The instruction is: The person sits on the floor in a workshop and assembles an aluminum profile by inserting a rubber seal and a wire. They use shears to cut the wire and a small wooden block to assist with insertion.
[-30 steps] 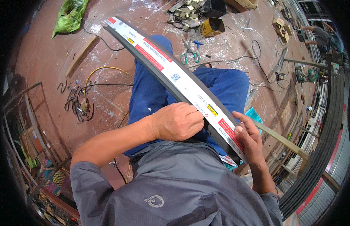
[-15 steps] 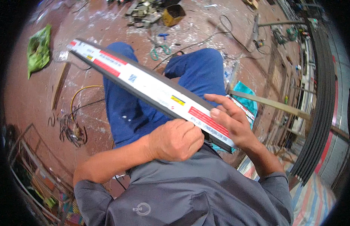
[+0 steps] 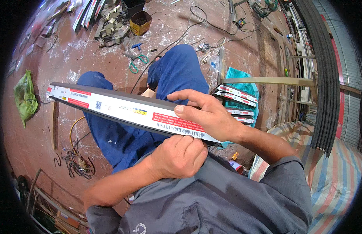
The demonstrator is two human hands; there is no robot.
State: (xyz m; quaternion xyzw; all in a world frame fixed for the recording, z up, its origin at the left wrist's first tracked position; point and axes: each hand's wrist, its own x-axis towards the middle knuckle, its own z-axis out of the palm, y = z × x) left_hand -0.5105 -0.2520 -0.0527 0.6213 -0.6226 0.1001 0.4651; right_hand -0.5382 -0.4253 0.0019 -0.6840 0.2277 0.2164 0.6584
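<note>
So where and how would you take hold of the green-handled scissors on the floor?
Probably by the green handles, reaching down from the near side: the scissors seem to lie flat, loops nearer, blades pointing away toward the picture's upper left.

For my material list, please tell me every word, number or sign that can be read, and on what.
Wording is not copied here; places only.
Long bar: white film with dark, red-block and yellow printing, square code.
Stacked bars: white-and-red labels, too small to read.
Grey shirt: pale round emblem.
</note>
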